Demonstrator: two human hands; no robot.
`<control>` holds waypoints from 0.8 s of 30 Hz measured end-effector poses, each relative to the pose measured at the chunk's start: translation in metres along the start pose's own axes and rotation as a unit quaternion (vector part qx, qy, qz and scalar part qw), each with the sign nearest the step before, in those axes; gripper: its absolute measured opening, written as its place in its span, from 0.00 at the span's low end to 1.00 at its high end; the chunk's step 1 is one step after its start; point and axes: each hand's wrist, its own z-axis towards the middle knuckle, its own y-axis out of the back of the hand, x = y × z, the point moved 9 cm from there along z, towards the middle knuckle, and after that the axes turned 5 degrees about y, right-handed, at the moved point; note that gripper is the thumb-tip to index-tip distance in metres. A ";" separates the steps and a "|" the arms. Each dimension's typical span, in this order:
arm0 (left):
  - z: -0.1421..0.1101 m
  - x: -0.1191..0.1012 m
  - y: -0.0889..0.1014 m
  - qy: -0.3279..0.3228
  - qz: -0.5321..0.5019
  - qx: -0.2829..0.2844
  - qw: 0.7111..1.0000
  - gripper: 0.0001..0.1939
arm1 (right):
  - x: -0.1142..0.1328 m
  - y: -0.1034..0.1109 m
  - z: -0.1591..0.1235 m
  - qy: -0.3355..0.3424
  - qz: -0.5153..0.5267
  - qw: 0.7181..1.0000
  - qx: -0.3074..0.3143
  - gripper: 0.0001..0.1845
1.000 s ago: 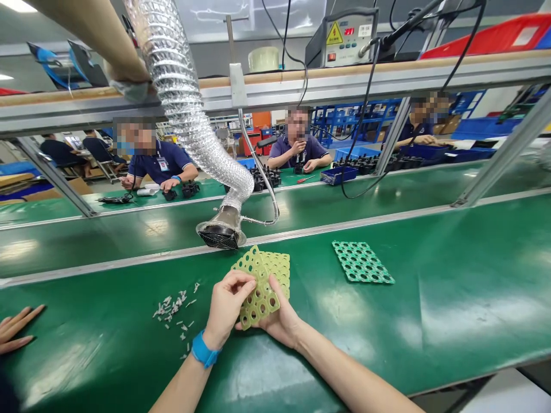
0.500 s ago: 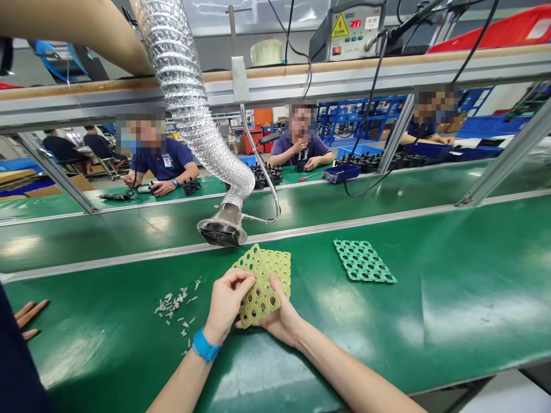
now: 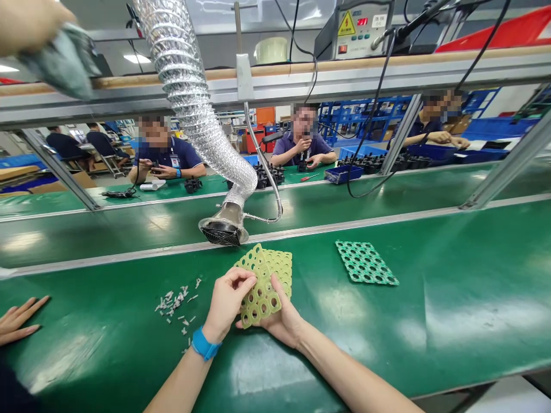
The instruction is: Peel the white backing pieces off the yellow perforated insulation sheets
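Observation:
My left hand (image 3: 226, 307), with a blue wristband (image 3: 205, 343), and my right hand (image 3: 279, 321) both grip a yellow-green perforated fibreglass plate (image 3: 259, 301) and tilt it up off the bench. Its round holes show between my fingers. Directly behind it, a second yellow-green plate (image 3: 280, 268) lies partly hidden. To my left is a scatter of small white-grey pieces (image 3: 172, 307). A green perforated plate (image 3: 365, 263) lies flat to my right, apart from both hands.
Both hands work over a green bench belt (image 3: 387, 321). A foil fume duct (image 3: 185, 97) ends in a nozzle (image 3: 222, 228) just beyond the plates. Another person's hand (image 3: 15, 322) rests at the far left. Metal rails (image 3: 275, 80) and a soldering station (image 3: 353, 28) stand ahead.
My hands and the plate stay nearly still. The view has shifted slightly. A dark sleeve has left the lower left, and another person's hand lies flat there. A co-worker ahead has raised both hands.

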 end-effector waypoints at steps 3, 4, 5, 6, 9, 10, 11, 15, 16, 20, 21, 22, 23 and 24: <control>0.001 0.002 0.000 0.005 -0.003 0.004 1.000 0.11 | -0.001 0.000 0.000 0.000 0.000 1.000 -0.003 0.37; 0.002 0.002 0.000 0.006 -0.003 0.004 1.000 0.11 | -0.001 0.001 0.000 0.001 -0.002 1.000 -0.003 0.36; 0.002 0.002 0.000 0.005 -0.003 0.004 1.000 0.11 | -0.001 0.001 0.000 0.001 -0.004 1.000 -0.002 0.36; 0.002 0.001 0.000 0.004 -0.002 0.005 1.000 0.11 | -0.001 0.001 0.000 0.000 -0.006 1.000 0.000 0.36; 0.002 -0.001 0.000 0.002 0.004 0.010 1.000 0.11 | 0.000 0.002 -0.001 0.003 -0.012 1.000 0.001 0.36; 0.002 -0.001 0.000 0.001 0.005 0.011 1.000 0.11 | 0.000 0.002 -0.002 0.005 -0.014 1.000 0.002 0.36; 0.002 -0.002 0.000 0.001 0.006 0.012 1.000 0.11 | 0.000 0.002 -0.002 0.007 -0.016 1.000 0.001 0.35; 0.000 -0.007 0.002 -0.018 0.016 0.003 1.000 0.10 | -0.001 0.004 -0.002 0.008 -0.018 1.000 -0.005 0.35; -0.001 -0.009 0.002 -0.028 0.024 -0.002 0.999 0.10 | -0.001 0.004 -0.002 0.008 -0.018 1.000 -0.007 0.35; -0.008 -0.019 0.003 -0.076 0.072 -0.031 0.994 0.08 | 0.000 0.004 -0.001 0.017 -0.033 0.999 -0.014 0.35; -0.010 -0.022 0.002 -0.088 0.084 -0.039 0.992 0.08 | 0.000 0.004 -0.001 0.019 -0.036 0.999 -0.015 0.35; -0.013 -0.025 0.002 -0.099 0.097 -0.047 0.989 0.07 | 0.001 0.004 -0.001 0.021 -0.039 0.999 -0.017 0.35; -0.016 -0.028 0.002 -0.108 0.107 -0.054 0.987 0.07 | 0.001 0.003 -0.001 0.021 -0.040 0.999 -0.018 0.35; -0.018 -0.030 0.001 -0.114 0.115 -0.059 0.985 0.07 | 0.001 0.003 -0.002 0.022 -0.040 0.999 -0.020 0.35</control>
